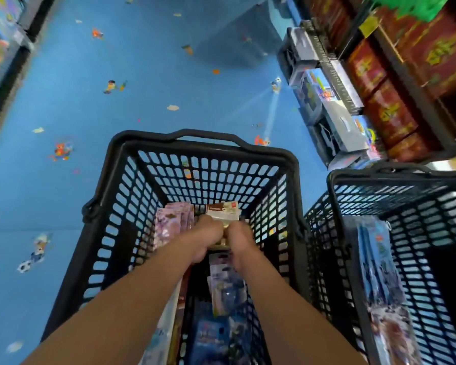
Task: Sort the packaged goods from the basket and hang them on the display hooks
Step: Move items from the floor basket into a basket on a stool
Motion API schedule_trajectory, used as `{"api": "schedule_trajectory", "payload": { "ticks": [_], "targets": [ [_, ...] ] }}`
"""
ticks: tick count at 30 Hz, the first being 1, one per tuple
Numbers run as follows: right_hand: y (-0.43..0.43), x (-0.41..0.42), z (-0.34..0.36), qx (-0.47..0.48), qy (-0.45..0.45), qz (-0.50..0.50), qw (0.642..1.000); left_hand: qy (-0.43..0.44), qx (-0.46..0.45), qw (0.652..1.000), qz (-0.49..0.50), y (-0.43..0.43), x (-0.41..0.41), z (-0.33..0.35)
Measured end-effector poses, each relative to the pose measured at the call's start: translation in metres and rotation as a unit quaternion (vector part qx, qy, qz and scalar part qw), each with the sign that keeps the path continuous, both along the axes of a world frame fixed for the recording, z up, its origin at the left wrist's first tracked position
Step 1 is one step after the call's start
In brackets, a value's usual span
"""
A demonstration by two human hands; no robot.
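Inside a black basket [142, 139], left hand [208, 237] and right hand [241, 239] gripped one packet stack [223, 210], blue sticker-dotted floor [142, 75] beyond, second basket [358, 173] and shelves [395, 83] rightward.

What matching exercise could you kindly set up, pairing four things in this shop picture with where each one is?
Things: 1 brown-and-white pack; 2 pink packs; 3 tall blue pack; 4 red boxes.
Places: A on the shelf; B in the right basket; C gripped by left hand and right hand; D at the left inside the middle basket.
Pairs: 1-C; 2-D; 3-B; 4-A.
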State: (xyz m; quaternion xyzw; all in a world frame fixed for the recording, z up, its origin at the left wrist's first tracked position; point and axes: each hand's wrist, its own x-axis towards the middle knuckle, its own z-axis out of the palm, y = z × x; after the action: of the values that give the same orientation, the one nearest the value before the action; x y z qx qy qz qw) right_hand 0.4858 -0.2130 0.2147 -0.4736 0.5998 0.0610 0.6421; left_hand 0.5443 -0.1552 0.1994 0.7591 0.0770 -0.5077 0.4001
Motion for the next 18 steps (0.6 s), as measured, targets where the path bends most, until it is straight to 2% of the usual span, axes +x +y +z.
{"api": "schedule_trajectory", "payload": {
  "ticks": [7,18],
  "targets": [
    [0.005,0.002,0.0,-0.014,-0.006,-0.006,1.0,-0.008,-0.005,1.0,-0.004,0.0,0.0,-0.002],
    [0.006,-0.018,0.032,-0.047,-0.024,0.062,0.997,-0.063,-0.023,0.998,0.011,0.012,-0.006,0.041]
  ]
}}
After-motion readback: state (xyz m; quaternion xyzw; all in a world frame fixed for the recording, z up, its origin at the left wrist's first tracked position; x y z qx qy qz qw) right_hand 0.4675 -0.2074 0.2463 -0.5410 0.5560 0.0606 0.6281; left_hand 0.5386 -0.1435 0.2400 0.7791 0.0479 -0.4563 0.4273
